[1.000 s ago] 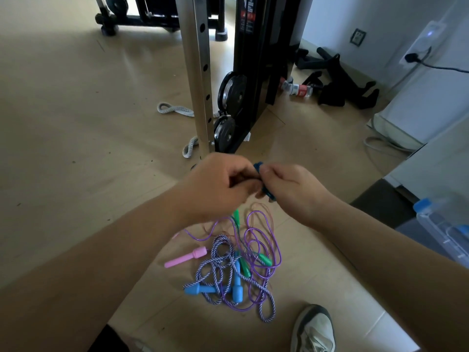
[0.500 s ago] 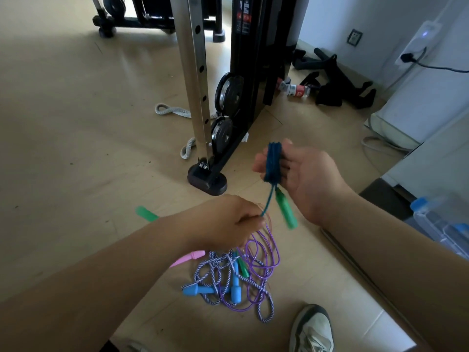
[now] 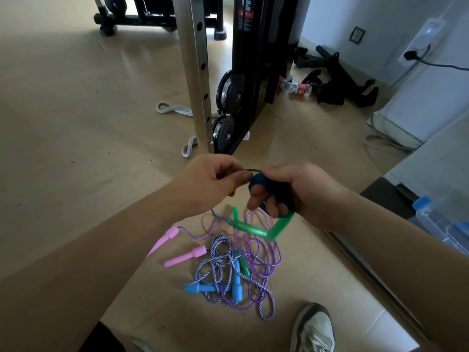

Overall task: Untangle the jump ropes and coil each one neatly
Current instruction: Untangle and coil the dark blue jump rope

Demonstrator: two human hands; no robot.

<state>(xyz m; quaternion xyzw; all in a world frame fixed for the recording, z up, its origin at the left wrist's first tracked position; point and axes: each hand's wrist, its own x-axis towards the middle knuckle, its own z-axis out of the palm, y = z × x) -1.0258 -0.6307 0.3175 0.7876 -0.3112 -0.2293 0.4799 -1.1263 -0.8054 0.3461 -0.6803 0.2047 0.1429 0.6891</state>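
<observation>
The wound cord (image 3: 264, 182) is dark blue, close to teal. The green handles (image 3: 250, 227) just below it are bright and see-through. On the tan floor (image 3: 76, 123), the thin rope (image 3: 275, 257) is glossy violet and the pink handles (image 3: 184, 256) are a flat pastel. A finer strand near them looks pale orange, though it is too faint to be sure. The thick rope (image 3: 219, 252) is braided in blue-and-white diagonal stripes, and the light blue handles (image 3: 196, 289) are plain. The shoe (image 3: 314, 329) is off-white with a dark rim. The plates (image 3: 232, 91) are black, the post (image 3: 196, 72) is silver, the strap (image 3: 175, 110) is speckled grey-white, and the bottle (image 3: 297, 88) has a red label.
</observation>
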